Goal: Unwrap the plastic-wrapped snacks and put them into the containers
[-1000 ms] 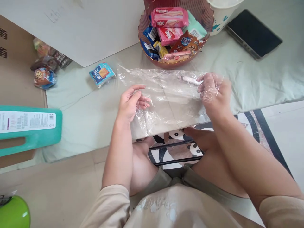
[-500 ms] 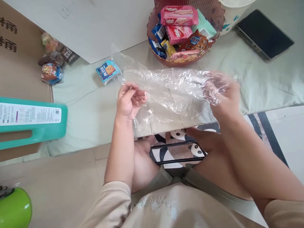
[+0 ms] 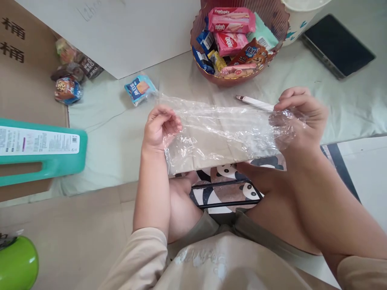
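A clear plastic bag [image 3: 217,133] is stretched between my two hands above the pale cloth. My left hand [image 3: 160,127] has its fingers curled in a pinch at the bag's left end. At the other end, my right hand [image 3: 305,117] grips the bag with thumb and fingers, partly seen through the film. A slim white stick-like thing [image 3: 255,102] with a dark tip lies just behind the bag, its right end reaching my right fingers; its kind is unclear. Beyond my left hand lies a blue snack packet [image 3: 140,89].
A pinkish ribbed bowl [image 3: 238,82] of wrapped snacks stands at the back, beside a white tub [image 3: 302,16] and a dark phone-like device [image 3: 340,46]. To the left are wrapped snacks [image 3: 68,90], a white board [image 3: 121,36] and a teal jug [image 3: 72,159].
My right hand has moved rightward, drawing the bag flatter and tauter. The bag's raised upper left corner has come down. The white stick-like thing now shows behind it.
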`<state>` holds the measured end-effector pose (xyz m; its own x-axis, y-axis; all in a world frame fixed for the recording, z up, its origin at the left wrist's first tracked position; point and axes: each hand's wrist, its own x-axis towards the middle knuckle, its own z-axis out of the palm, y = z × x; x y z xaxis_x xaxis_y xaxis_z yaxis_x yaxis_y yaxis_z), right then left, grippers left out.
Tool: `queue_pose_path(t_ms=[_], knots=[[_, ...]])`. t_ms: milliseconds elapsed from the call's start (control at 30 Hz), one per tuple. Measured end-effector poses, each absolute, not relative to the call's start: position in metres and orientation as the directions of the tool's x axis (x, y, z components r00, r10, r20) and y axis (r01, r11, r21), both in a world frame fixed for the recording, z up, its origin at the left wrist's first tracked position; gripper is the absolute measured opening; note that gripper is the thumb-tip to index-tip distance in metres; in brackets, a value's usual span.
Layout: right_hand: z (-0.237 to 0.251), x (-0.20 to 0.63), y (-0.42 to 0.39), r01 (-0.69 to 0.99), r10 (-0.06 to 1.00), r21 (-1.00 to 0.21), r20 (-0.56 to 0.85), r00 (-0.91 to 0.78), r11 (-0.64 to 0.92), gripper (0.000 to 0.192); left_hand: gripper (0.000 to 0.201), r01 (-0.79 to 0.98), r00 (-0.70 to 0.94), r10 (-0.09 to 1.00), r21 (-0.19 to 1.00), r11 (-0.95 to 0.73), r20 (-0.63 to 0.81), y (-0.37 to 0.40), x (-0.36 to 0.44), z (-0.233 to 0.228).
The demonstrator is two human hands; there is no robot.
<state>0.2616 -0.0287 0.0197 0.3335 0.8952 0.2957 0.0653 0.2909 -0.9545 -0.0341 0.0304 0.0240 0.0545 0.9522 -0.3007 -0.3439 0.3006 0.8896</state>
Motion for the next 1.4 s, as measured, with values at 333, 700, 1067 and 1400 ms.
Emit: queue_pose_path(t_ms=[333, 700, 1067, 1400], knots=[[0.014, 0.261, -0.029, 0.223, 0.983, -0.973, 0.098, 0.154, 0.062, 0.017, 0.032, -0.404, -0.039, 0.993, 0.910, 0.089, -0.114, 0.035, -0.041, 0.017], [0.006, 0.268, -0.023, 0.221, 0.911, -0.975, 0.080, 0.405, -0.012, 0.016, 0.038, 0.211, 0.038, 0.995, 0.974, 0.084, -0.093, 0.037, -0.042, -0.004], [0.006, 0.262, -0.029, 0.651, 0.839, -0.592, 0.528, -0.133, 0.476, 0.005, 0.039, 0.063, -0.115, 0.962, 0.965, 0.255, -0.247, 0.040, -0.033, 0.002], [0.014, 0.258, -0.037, 0.385, 0.838, -0.779, 0.545, 0.027, 0.494, 0.018, 0.009, -0.022, -0.032, 0.957, 0.958, 0.287, -0.287, 0.035, -0.040, 0.014]])
